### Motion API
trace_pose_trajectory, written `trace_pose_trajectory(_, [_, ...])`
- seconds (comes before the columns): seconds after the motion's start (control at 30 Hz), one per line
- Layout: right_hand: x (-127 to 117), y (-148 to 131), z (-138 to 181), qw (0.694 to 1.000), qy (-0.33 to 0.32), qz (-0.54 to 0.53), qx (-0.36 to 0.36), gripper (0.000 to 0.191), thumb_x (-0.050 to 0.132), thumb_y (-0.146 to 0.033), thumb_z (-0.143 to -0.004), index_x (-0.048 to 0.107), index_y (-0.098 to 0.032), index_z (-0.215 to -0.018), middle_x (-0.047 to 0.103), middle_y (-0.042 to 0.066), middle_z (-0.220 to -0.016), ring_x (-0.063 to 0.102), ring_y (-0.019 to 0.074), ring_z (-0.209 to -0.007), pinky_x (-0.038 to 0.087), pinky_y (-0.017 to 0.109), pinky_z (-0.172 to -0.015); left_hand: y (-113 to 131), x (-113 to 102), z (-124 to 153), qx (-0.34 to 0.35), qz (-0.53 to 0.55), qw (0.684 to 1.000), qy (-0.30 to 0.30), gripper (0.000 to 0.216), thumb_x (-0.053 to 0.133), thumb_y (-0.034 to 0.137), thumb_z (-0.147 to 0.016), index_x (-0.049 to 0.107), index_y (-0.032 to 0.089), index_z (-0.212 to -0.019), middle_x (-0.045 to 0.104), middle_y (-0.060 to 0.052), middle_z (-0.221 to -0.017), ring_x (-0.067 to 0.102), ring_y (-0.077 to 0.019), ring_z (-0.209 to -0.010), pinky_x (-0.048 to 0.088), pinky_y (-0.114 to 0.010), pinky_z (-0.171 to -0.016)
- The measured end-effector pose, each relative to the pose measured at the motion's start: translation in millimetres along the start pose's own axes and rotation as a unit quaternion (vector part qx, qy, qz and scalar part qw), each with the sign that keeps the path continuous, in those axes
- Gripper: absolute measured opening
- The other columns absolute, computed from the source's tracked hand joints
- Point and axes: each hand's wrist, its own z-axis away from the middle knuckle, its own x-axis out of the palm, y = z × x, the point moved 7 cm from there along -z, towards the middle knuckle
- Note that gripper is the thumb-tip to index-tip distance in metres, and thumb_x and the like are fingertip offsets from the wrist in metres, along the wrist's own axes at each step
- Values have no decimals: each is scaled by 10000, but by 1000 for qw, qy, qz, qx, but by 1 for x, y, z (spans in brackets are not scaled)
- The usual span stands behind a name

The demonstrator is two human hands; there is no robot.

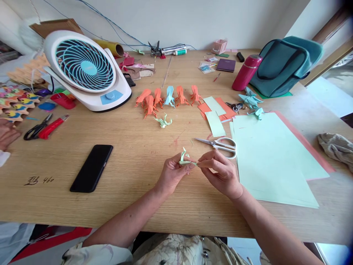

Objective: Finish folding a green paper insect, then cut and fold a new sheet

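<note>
A small pale green folded paper piece is pinched between my two hands just above the wooden table. My left hand grips its left side with thumb and fingers closed. My right hand pinches its right end. White-handled scissors lie just beyond my right hand. A finished pale green paper figure lies further back, in front of a row of orange and blue folded figures.
A stack of pale green sheets lies to the right, a black phone to the left. A white desk fan, a red bottle, a teal bag and a grey cloth stand around. Another person's hand shows at the left edge.
</note>
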Motion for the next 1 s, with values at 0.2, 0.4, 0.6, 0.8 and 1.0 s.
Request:
trace_pose_trajectory(0.2, [1, -1, -1, 1000, -21, 6, -8, 254, 569, -24, -896, 656, -237, -1005, 636, 57, -902, 638, 168, -777, 544, 319, -660, 0, 2, -2, -7, 6, 1000, -14, 262, 829, 414, -710, 751, 171, -771, 587, 27, -614, 461, -79, -566, 389, -232, -568])
trace_pose_trajectory(0.4, [-3, 4, -5, 999, 13, -22, 32, 200, 619, -45, -880, 607, -221, -975, 641, 43, -867, 633, 181, -807, 541, 345, -695, 0, -2, -2, -2, 7, 1000, 2, 257, 843, 394, -696, 716, 176, -749, 520, 54, -569, 442, -76, -549, 389, -226, -560])
trace_pose_trajectory(0.6, [1, 2, -3, 1000, -10, -20, 7, 237, 589, -21, -891, 624, -227, -1001, 623, 50, -899, 629, 170, -810, 543, 334, -690, 1, -1, -1, 5, -13, 1000, -4, 247, 827, 394, -718, 742, 169, -775, 559, 37, -597, 437, -77, -559, 354, -227, -549])
trace_pose_trajectory(0.8, [3, 0, 0, 1000, -25, 0, -9, 255, 578, 9, -879, 637, -218, -980, 626, 60, -907, 625, 170, -799, 534, 328, -684, 5, 3, 0, 2, -9, 1000, -10, 240, 839, 384, -701, 763, 170, -781, 561, 34, -600, 434, -77, -570, 359, -222, -556])
trace_pose_trajectory(1.0, [3, -3, -1, 1000, -21, 8, -12, 255, 582, 5, -880, 623, -220, -993, 622, 60, -901, 623, 168, -796, 534, 326, -684, 5, 3, 0, 11, -5, 1000, -16, 204, 831, 359, -718, 766, 174, -775, 563, 33, -599, 440, -75, -564, 354, -220, -553])
